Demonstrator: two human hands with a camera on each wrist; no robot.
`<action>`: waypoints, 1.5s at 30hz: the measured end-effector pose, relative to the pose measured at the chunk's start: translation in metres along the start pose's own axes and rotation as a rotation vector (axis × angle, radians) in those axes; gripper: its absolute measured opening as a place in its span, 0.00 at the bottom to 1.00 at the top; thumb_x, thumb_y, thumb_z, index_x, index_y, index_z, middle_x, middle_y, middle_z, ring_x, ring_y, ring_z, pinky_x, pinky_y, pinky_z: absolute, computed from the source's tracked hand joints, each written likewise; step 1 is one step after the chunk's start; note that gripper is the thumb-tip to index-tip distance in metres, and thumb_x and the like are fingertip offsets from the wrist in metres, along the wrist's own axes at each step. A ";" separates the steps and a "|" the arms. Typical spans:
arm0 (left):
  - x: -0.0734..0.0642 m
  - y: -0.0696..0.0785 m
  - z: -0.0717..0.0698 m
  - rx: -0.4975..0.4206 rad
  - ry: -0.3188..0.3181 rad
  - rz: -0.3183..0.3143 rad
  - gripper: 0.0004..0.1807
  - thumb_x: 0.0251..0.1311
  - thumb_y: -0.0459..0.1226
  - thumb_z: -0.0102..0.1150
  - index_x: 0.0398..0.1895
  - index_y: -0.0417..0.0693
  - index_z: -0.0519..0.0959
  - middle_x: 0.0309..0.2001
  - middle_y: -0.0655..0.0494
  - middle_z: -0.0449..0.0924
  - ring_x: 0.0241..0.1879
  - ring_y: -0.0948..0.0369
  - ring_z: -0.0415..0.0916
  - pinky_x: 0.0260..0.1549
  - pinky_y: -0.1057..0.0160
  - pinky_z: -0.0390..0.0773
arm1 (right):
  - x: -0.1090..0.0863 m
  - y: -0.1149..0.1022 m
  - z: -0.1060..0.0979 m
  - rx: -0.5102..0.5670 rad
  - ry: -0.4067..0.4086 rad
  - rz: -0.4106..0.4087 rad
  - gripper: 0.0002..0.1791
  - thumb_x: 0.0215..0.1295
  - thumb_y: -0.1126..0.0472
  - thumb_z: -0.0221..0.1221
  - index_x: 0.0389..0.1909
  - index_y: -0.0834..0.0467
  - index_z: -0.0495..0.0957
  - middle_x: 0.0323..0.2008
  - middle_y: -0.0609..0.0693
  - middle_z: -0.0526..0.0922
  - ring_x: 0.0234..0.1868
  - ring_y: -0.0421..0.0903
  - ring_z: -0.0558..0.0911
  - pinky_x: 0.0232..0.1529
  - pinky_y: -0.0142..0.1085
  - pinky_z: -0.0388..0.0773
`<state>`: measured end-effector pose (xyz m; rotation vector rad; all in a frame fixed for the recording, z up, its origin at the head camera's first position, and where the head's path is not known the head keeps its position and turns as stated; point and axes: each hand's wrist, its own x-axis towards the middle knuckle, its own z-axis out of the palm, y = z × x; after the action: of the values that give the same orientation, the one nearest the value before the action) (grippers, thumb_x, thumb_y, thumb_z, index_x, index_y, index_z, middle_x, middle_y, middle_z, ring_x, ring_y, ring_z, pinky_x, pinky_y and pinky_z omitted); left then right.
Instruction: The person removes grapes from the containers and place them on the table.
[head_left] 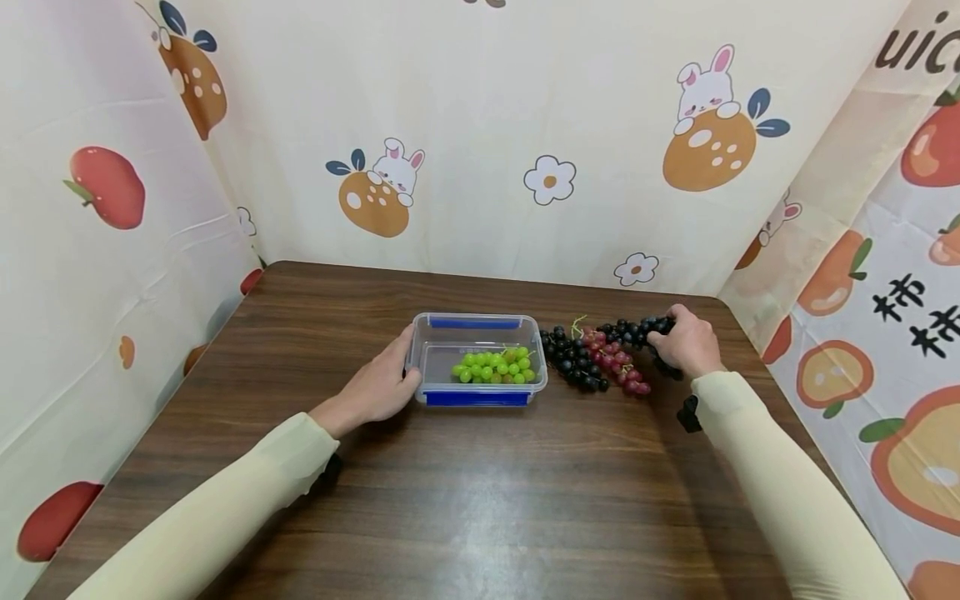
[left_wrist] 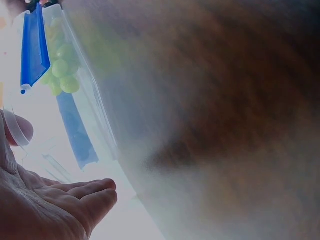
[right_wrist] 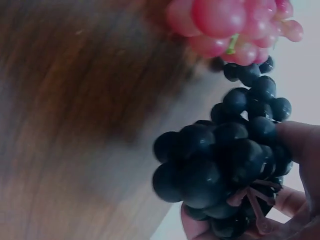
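Observation:
A clear plastic food container (head_left: 437, 364) with blue latches stands on the table, a bunch of green grapes (head_left: 491, 367) lying in its right part. My left hand (head_left: 381, 382) rests against the container's left end; its fingers look straight in the left wrist view, with the thumb (left_wrist: 20, 131) by the clear rim. At the right, my right hand (head_left: 686, 342) grips a bunch of black grapes (right_wrist: 220, 165), brown stem showing between fingers and thumb. Between that hand and the container lie red grapes (head_left: 615, 358) and another black bunch (head_left: 573, 358), touching each other.
The brown wood-grain table (head_left: 480, 492) reaches back to a printed curtain (head_left: 480, 108) with fruit and rabbit pictures. More curtain hangs along the left and right sides, close to the table's edges. A green stem (head_left: 577, 323) sticks up from the grapes.

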<state>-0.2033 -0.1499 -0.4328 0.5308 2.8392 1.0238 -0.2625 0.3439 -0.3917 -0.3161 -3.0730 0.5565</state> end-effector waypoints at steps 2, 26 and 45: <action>0.000 0.000 0.000 -0.003 -0.001 0.001 0.44 0.70 0.41 0.43 0.85 0.49 0.36 0.82 0.47 0.45 0.77 0.49 0.54 0.71 0.43 0.61 | 0.001 0.002 0.002 -0.018 -0.028 0.016 0.34 0.72 0.51 0.59 0.69 0.67 0.63 0.61 0.80 0.69 0.58 0.76 0.72 0.56 0.65 0.71; 0.000 0.000 -0.001 -0.002 -0.001 0.001 0.44 0.70 0.41 0.43 0.85 0.48 0.37 0.82 0.46 0.45 0.77 0.49 0.53 0.72 0.43 0.60 | -0.003 0.002 -0.013 -0.071 -0.196 0.034 0.48 0.70 0.38 0.54 0.73 0.72 0.57 0.66 0.80 0.62 0.63 0.77 0.67 0.57 0.65 0.71; 0.000 -0.001 0.000 -0.003 -0.004 -0.002 0.44 0.70 0.42 0.42 0.85 0.49 0.37 0.82 0.46 0.46 0.77 0.48 0.55 0.70 0.42 0.62 | -0.014 -0.021 -0.019 -0.069 -0.046 -0.013 0.55 0.67 0.25 0.50 0.75 0.68 0.58 0.67 0.78 0.65 0.61 0.76 0.70 0.50 0.66 0.73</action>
<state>-0.2033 -0.1508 -0.4330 0.5286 2.8335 1.0257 -0.2522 0.3287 -0.3659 -0.2882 -3.1417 0.4642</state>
